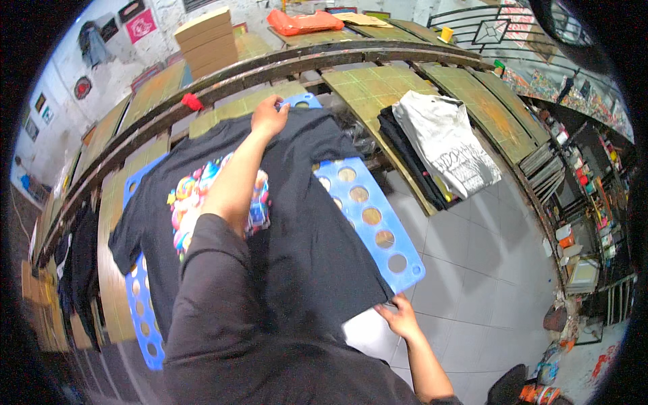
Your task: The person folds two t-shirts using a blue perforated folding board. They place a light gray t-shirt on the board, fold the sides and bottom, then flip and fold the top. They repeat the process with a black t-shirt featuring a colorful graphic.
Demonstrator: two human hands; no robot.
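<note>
A black T-shirt (298,202) with a colourful candy-like print lies spread, print up, over a blue perforated plastic folding board (372,216). The board's edges show on both sides and at the top. My left hand (271,117) reaches across the print to the shirt's upper edge, fingers curled on the cloth beside the board's top corner. Near the board's lower right corner, my right hand (400,316) pinches the corner of the shirt's hem. A white surface (372,329) shows just below the hem. My forearm and sleeve hide part of the print.
Wooden boards (374,91) on a dark metal frame surround the work. On one, to the right, lie folded black garments (412,162) and a white printed shirt (445,142). Behind stand a cardboard box (205,43) and an orange plastic bag (304,23). Cluttered shelves (582,177) line the right.
</note>
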